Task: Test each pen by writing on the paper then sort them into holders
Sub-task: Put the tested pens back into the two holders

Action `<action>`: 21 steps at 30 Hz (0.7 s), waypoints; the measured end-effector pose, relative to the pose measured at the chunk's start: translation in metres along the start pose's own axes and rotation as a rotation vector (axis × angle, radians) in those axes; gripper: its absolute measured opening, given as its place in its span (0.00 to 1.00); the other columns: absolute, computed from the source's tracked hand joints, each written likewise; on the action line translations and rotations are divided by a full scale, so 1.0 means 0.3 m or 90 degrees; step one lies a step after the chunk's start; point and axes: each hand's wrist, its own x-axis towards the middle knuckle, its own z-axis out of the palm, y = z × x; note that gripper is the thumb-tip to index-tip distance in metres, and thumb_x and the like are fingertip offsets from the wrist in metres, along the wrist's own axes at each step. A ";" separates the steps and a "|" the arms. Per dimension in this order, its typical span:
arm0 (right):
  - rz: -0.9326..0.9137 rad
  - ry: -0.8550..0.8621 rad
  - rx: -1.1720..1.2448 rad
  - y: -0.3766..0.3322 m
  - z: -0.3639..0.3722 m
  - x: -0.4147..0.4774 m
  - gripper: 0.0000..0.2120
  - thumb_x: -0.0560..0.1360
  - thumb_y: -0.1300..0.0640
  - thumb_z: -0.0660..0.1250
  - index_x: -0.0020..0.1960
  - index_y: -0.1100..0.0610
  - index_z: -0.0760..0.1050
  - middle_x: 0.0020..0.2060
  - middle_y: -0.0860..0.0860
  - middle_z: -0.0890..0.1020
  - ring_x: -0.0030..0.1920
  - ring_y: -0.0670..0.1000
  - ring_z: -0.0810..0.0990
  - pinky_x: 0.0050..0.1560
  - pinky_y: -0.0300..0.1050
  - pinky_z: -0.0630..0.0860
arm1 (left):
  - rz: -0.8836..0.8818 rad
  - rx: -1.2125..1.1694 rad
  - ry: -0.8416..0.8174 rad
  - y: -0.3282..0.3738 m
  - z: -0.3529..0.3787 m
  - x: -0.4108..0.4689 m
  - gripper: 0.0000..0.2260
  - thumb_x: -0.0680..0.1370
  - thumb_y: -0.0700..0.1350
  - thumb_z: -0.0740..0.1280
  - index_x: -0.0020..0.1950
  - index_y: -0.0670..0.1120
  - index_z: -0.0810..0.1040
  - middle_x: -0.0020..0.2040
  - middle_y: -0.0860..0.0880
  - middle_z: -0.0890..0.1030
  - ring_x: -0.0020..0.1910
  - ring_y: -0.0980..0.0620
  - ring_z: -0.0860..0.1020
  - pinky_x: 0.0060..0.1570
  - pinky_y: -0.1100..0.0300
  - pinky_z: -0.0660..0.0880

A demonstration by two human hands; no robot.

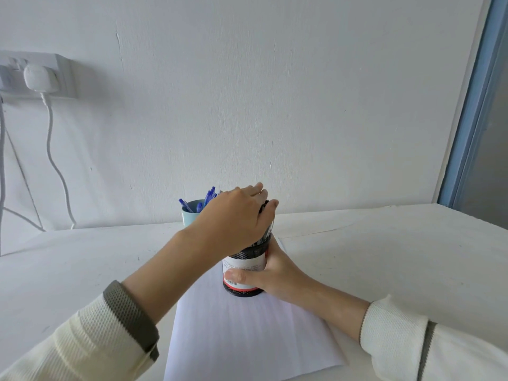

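Two holders logged on the table (384, 257). Far left, a white plug (41, 78) sits in the wall socket, no part of the job. The teal cup (189, 217), holding blue pens (210, 193), stands at 10 o'clock from the mesh holder (244, 259), partly hidden behind my left hand (236, 215). That hand arches over the mesh holder, fingers and thumb curled round the tops of the dark pens (268, 229) bunched inside; I cannot tell whether it has one pen or several. The mesh holder stands upright on the paper (247, 339), toward the sheet's 12 o'clock end. My right hand (277, 273), at 3 o'clock, wraps the holder's wall, thumb across the label in front. Risks, as I judge them: a lift may drag neighbouring pens out and scatter them; a pen snagging in the mesh could tip the holder if the right grip slackens; the left forearm passes close to the teal cup and could knock it.
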 end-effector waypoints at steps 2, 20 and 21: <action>-0.003 -0.003 0.003 -0.002 0.000 -0.001 0.41 0.61 0.49 0.82 0.68 0.50 0.64 0.61 0.46 0.80 0.61 0.46 0.80 0.63 0.53 0.76 | 0.023 -0.026 0.038 -0.003 0.001 -0.009 0.38 0.75 0.61 0.36 0.65 0.45 0.77 0.69 0.49 0.76 0.65 0.50 0.76 0.55 0.56 0.74; -0.056 -0.014 0.057 -0.081 -0.048 -0.020 0.32 0.67 0.66 0.78 0.67 0.56 0.70 0.57 0.52 0.83 0.58 0.48 0.82 0.54 0.42 0.78 | -0.246 -0.804 -0.080 -0.065 0.085 -0.073 0.28 0.65 0.52 0.80 0.61 0.45 0.77 0.53 0.48 0.85 0.55 0.50 0.82 0.59 0.53 0.78; -0.054 -0.076 0.035 -0.089 -0.065 -0.022 0.30 0.69 0.68 0.76 0.67 0.56 0.71 0.58 0.52 0.82 0.59 0.48 0.81 0.55 0.41 0.77 | -0.202 -0.823 -0.145 -0.088 0.068 -0.075 0.27 0.67 0.50 0.79 0.63 0.44 0.76 0.54 0.46 0.84 0.57 0.49 0.82 0.58 0.55 0.78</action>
